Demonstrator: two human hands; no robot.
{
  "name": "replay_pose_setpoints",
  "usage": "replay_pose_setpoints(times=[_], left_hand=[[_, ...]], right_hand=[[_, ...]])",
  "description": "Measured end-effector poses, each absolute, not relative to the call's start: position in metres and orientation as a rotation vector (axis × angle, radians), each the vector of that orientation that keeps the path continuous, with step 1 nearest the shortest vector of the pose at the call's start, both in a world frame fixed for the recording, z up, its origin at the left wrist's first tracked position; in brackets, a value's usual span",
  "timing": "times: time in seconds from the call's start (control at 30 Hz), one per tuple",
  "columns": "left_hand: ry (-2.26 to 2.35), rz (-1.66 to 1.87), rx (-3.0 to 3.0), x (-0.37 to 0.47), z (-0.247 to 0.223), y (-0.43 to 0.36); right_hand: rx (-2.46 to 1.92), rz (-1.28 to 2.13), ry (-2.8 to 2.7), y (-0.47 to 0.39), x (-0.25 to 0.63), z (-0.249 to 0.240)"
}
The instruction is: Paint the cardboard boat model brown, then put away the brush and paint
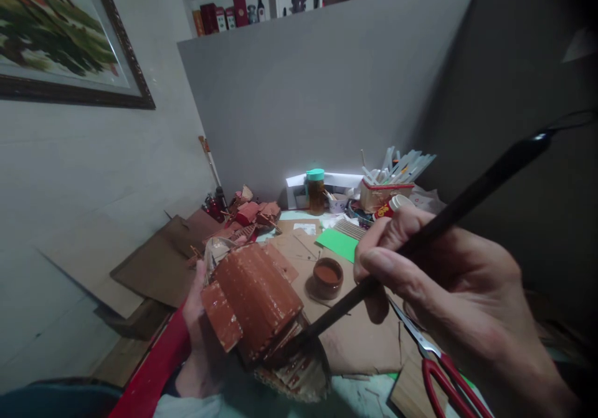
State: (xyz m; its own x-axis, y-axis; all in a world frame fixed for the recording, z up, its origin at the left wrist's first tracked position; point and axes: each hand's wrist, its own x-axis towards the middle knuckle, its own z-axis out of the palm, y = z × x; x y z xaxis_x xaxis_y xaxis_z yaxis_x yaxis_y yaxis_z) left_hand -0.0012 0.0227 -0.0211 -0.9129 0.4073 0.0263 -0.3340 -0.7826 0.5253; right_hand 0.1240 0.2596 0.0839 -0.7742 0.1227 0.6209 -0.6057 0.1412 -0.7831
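My right hand [434, 268] pinches a dark-handled paintbrush [448, 218], its loop end pointing up to the right. The brush's lower end meets the bare, layered cardboard end of a model boat [261, 299]. A reddish-brown coat covers the boat's curved cabin roof and side panels, while the near end shows pale corrugated cardboard with some brown patches. My left hand [200, 306] supports the boat from its left side, fingers partly hidden behind it. Just beyond the boat stands a small round pot [327, 277] of reddish-brown paint.
Red-handled scissors [439, 359] and a wood block [413, 393] lie at the lower right. Behind are a green sheet [337, 243], a teal-lidded jar [316, 194] and a box of glue sticks [385, 195]. Brown model pieces [252, 212] and cardboard sheets [154, 259] occupy the left.
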Motion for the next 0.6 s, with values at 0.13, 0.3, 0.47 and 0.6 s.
replay_pose_setpoints(times=[0.13, 0.3, 0.47, 0.6], left_hand=[[0.752, 2.611, 0.137, 0.004, -0.012, 0.031], [0.756, 2.627, 0.136, 0.008, -0.01, 0.036], [0.777, 2.588, 0.206, -0.002, -0.018, 0.028], [0.805, 2.572, 0.252, -0.009, -0.023, 0.019]], right_hand=[[0.421, 1.57, -2.067, 0.261, 0.126, 0.08], [0.386, 1.438, -2.094, 0.262, 0.128, 0.078], [0.455, 1.428, -2.099, 0.265, 0.128, 0.085], [0.469, 1.409, -2.098, 0.27, 0.13, 0.085]])
